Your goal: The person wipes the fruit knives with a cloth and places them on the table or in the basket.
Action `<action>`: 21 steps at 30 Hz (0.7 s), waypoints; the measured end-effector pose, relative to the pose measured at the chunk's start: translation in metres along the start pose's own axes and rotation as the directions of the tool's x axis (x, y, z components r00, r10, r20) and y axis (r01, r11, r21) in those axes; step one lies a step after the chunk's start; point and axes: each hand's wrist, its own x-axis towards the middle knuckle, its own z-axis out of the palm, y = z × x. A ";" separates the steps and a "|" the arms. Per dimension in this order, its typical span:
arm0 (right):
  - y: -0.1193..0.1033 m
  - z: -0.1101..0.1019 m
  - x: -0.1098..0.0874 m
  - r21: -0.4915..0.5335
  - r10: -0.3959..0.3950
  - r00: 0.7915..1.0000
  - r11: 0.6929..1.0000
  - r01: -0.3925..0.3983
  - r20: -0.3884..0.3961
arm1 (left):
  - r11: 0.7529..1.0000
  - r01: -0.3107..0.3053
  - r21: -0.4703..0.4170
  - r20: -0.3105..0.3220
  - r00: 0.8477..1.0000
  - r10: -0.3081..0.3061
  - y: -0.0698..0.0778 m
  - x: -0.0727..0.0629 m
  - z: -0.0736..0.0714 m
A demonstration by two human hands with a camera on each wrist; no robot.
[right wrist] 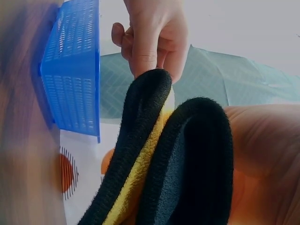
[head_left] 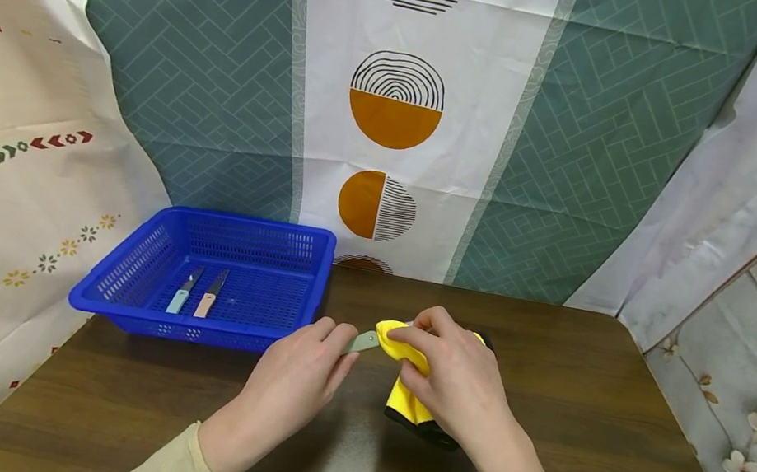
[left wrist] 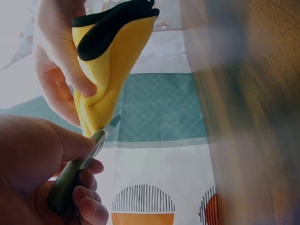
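My left hand grips a small knife by its green handle, above the table in front of me. A yellow cloth with black edging is folded around the knife's blade, and my right hand pinches it there between thumb and fingers. In the left wrist view the cloth hides most of the blade, with a small bit showing beside it near the handle. The right wrist view has the cloth's black edges up close, covering the knife.
On the left of the brown table stands a blue plastic basket. Two small knives lie in it, one with a light blue handle and one with a pink handle. Patterned cloth hangings surround the table at the back and sides.
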 end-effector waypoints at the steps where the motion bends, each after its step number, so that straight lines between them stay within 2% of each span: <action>1: 0.000 0.000 0.000 0.001 0.000 1.000 1.000 0.000 0.000 | 1.000 0.001 0.001 -0.001 1.000 -0.001 0.000 0.000 0.000; 10: 0.002 0.000 -0.001 -0.002 -0.013 1.000 1.000 0.013 -0.020 | 1.000 -0.015 -0.001 -0.023 1.000 0.015 0.000 -0.001 0.000; 21: 0.006 -0.003 -0.001 -0.013 0.005 1.000 1.000 -0.006 -0.026 | 1.000 -0.001 -0.005 -0.008 1.000 0.001 0.001 0.000 -0.001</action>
